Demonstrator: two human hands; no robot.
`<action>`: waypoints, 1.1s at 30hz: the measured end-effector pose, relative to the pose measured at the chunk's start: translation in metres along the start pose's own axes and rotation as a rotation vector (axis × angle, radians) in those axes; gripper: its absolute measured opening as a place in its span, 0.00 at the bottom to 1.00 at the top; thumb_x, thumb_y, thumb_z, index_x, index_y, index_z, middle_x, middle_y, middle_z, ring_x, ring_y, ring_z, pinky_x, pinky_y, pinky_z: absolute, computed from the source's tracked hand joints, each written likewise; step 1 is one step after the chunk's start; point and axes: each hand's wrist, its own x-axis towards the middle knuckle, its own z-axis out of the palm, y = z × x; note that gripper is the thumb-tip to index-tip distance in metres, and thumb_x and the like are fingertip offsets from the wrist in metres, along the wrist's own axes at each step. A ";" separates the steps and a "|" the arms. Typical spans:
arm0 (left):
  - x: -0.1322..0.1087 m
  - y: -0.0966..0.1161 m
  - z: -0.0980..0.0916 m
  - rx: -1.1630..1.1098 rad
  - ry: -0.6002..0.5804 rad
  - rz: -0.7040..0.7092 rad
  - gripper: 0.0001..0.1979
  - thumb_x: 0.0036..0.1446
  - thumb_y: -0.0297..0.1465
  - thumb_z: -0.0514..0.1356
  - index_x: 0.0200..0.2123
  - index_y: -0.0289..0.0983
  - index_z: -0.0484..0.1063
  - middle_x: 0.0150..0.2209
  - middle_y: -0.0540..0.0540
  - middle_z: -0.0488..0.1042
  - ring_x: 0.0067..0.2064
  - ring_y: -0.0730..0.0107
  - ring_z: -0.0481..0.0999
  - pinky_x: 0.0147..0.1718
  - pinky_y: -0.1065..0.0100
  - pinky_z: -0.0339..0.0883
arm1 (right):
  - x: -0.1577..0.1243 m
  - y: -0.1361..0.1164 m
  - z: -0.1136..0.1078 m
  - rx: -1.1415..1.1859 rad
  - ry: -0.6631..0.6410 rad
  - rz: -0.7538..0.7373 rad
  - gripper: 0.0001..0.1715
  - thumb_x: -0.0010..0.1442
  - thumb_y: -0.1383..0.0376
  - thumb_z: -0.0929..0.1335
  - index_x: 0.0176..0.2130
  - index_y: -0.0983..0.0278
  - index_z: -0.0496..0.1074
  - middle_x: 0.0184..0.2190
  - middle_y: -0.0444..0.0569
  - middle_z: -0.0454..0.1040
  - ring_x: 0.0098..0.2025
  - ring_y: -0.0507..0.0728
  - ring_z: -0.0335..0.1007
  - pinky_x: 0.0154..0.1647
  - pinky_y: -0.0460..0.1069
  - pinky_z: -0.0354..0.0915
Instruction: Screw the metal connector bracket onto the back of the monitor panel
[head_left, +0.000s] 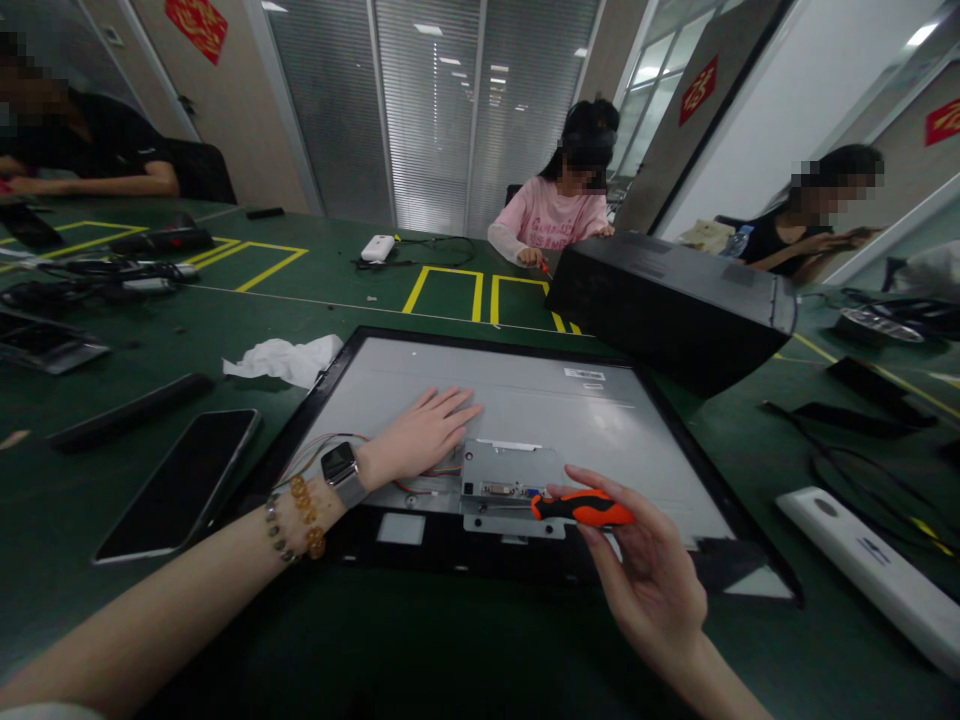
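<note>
A flat monitor panel (525, 390) with a grey back and black frame lies face down on the table before me. My left hand (420, 437) rests on its metal back, fingers stretched out. In my right hand (652, 560) is an orange and black screwdriver (585, 507), held between thumb and fingers. Its shaft points left along the metal bracket (510, 470), which carries video ports near the panel's lower edge. Whether the tip touches a screw I cannot tell. Thin coloured wires (322, 440) run beside the bracket, partly under my left hand.
Left of the panel lie a black phone (180, 485), a dark bar (131, 412) and a crumpled tissue (285, 360). A white power strip (870, 560) lies to the right. Across the table, a person in pink (555, 215) works at a large black casing (667, 300). Cables (97, 280) lie at left.
</note>
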 end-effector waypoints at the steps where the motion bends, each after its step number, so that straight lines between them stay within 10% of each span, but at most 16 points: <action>1: 0.000 0.000 0.000 0.000 0.002 0.002 0.21 0.71 0.32 0.41 0.65 0.40 0.52 0.67 0.43 0.51 0.68 0.62 0.48 0.63 0.53 0.43 | 0.000 0.000 0.000 0.003 -0.001 0.000 0.32 0.58 0.82 0.63 0.58 0.60 0.61 0.52 0.56 0.73 0.45 0.59 0.77 0.48 0.57 0.74; 33: 0.000 -0.001 0.002 -0.159 0.065 0.001 0.21 0.68 0.30 0.45 0.63 0.40 0.56 0.66 0.42 0.54 0.67 0.60 0.50 0.62 0.51 0.43 | 0.004 -0.002 -0.001 0.050 -0.036 -0.057 0.35 0.56 0.85 0.63 0.56 0.60 0.62 0.52 0.53 0.73 0.50 0.59 0.74 0.50 0.55 0.73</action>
